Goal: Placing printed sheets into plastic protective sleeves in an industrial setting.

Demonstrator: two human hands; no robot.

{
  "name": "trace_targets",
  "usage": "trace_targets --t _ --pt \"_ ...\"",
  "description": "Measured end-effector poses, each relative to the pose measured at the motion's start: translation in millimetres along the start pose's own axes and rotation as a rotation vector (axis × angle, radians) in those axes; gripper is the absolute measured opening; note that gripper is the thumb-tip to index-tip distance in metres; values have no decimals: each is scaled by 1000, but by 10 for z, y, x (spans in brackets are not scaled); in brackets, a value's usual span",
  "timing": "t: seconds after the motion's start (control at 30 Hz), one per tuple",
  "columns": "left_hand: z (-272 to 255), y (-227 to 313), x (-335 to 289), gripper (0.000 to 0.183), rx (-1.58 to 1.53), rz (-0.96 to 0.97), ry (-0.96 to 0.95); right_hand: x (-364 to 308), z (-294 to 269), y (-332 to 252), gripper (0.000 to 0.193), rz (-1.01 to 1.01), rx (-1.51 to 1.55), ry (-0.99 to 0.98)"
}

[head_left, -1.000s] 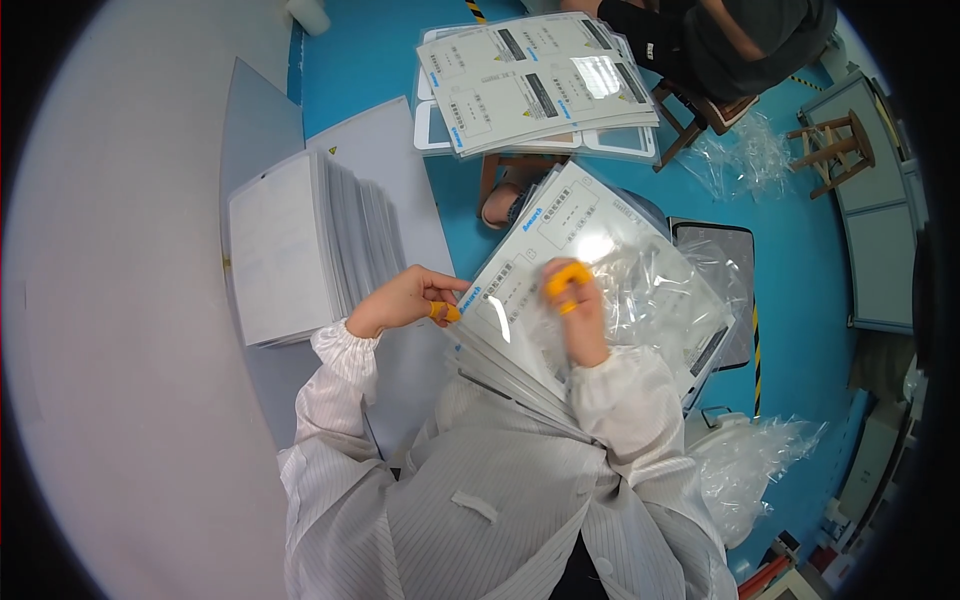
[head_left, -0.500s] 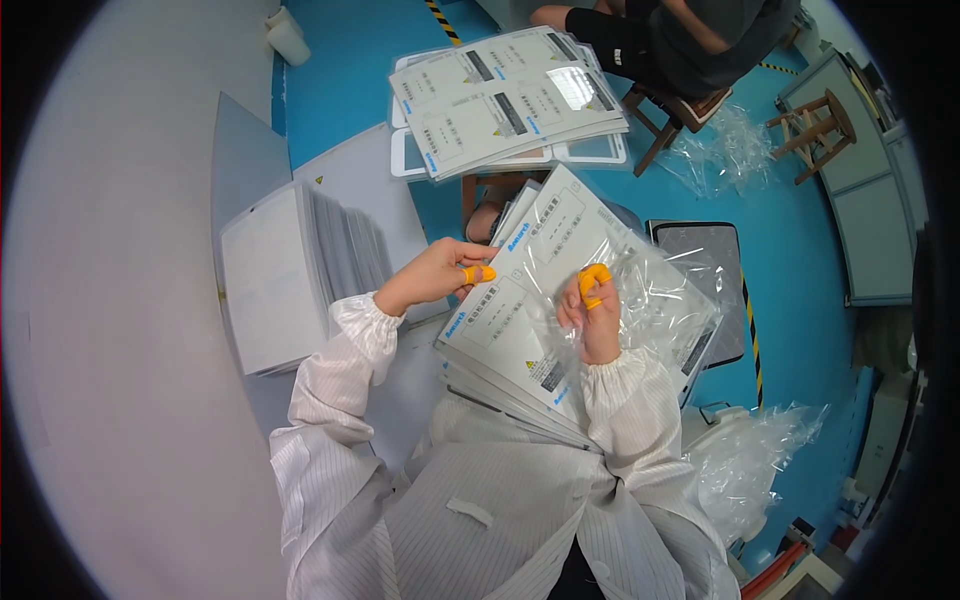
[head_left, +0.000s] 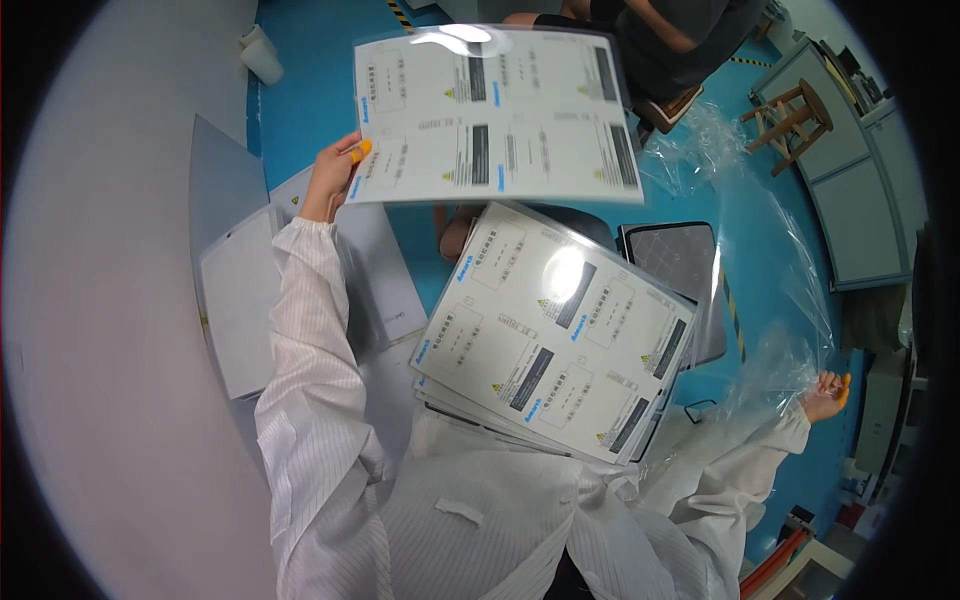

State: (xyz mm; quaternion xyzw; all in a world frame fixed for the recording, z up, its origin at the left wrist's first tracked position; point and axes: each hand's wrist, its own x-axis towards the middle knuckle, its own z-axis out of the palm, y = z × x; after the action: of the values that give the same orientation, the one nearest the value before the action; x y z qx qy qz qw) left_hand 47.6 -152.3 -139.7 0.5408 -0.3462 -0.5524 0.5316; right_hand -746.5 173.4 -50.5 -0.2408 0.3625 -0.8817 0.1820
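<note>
My left hand [head_left: 335,172], an orange finger cot on one finger, is closed on the left edge of a printed plastic sheet [head_left: 530,120]. The sheet is white with clear margins and hangs over the far place, hiding what lies below it. Out to the right, my right hand [head_left: 826,396], also with an orange cot, is closed on thin clear plastic film [head_left: 780,365] that trails upward and back toward me. On my lap rests a skewed stack of similar printed sheets [head_left: 555,340], touched by neither hand.
A stack of white panels [head_left: 240,300] stands on a grey surface [head_left: 400,310] at left. A dark-rimmed panel [head_left: 690,262] lies right of my lap. Another person [head_left: 690,50] sits ahead. A wooden stool [head_left: 790,120] and loose film [head_left: 690,150] are at far right.
My left hand has gone from the lap stack up and forward, with a printed sheet in it. My right hand has swung far right, drawing the clear film off the stack.
</note>
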Motion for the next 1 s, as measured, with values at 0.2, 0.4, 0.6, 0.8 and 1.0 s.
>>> trace_targets --t 0.2,0.4,0.6,0.8,1.0 --pt "288 -266 439 32 19 76 245 -460 406 -171 28 -70 -57 -131" --pt "136 -610 495 49 859 330 464 -658 706 -282 31 8 73 -352" --pt "367 -482 -3 44 971 521 476 -1390 1588 -66 48 -121 -307 -398" --pt "331 -433 -1371 28 931 59 -501 -2315 2449 716 51 -234 -675 -1194" --pt "368 -373 -2249 27 1263 -24 -617 -3377 3008 1436 22 125 -615 -1488"
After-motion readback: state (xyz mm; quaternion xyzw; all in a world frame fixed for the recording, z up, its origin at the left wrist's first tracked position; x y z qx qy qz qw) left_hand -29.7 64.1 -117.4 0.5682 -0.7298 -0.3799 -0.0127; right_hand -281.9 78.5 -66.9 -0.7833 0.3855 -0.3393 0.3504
